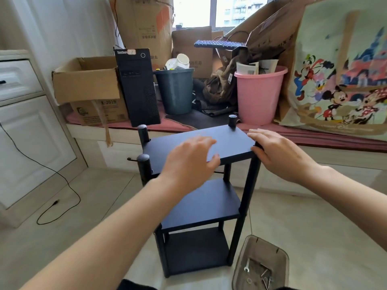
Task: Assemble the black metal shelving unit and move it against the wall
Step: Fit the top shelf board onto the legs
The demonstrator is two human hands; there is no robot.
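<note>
The black metal shelving unit stands upright on the tiled floor in the middle of the view, with three shelves and round-capped posts. My left hand hovers blurred over the near edge of the top shelf, fingers spread and relaxed. My right hand lies over the shelf's near right corner, covering the top of the post there, fingers fairly straight. Whether either hand presses the shelf is unclear.
A clear plastic tray with a small wrench and screws sits on the floor at the right of the unit. Behind it runs a low window ledge with a computer tower, cardboard boxes, a grey bin and a pink bin. White cabinets and a black cable lie left.
</note>
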